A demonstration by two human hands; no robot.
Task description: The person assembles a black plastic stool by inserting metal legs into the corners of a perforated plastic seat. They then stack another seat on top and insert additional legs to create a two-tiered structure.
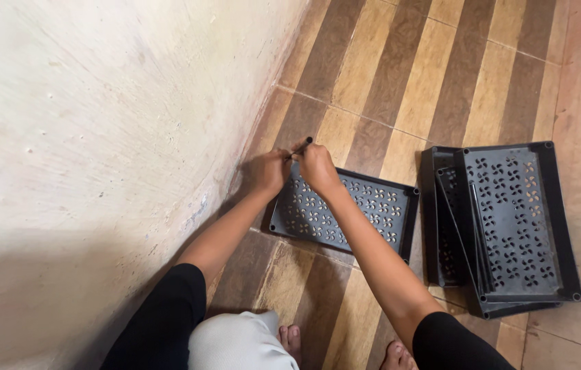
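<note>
A black perforated plastic shelf tray (366, 209) lies flat on the striped tiled floor next to the wall. My left hand (268, 171) grips the tray's far left corner. My right hand (316, 168) is closed on a thin black rod (302, 146) that stands at that same corner, tilted a little to the right. Both hands touch each other above the corner, and the rod's lower end is hidden by the fingers.
A stack of similar black perforated trays (510, 226) with several thin rods lies on the floor to the right. A pale plaster wall (99, 137) fills the left side. My knees and bare feet (290, 339) are at the bottom edge.
</note>
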